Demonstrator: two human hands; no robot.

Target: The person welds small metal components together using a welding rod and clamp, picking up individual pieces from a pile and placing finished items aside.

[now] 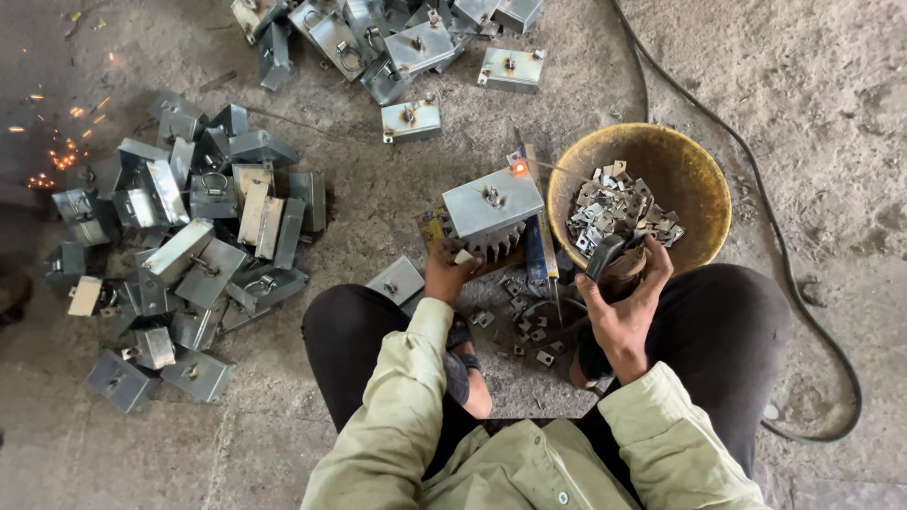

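I squat on a concrete floor. My left hand (446, 271) grips the near edge of a grey metal box (492, 205) that rests on a toothed gear (494, 247) between my knees. A small orange glowing spot (518, 169) sits at the box's far corner. My right hand (625, 302) is closed around the handle of a dark welding holder (605, 253), held just in front of a yellow-brown bowl (694, 179). The bowl contains several small metal brackets (614, 210).
A pile of grey metal boxes (194, 241) lies to the left, another pile (397, 42) at the top. Loose small brackets (529, 326) lie on the floor between my feet. A black cable (803, 274) curves along the right. Sparks (61, 156) fly at far left.
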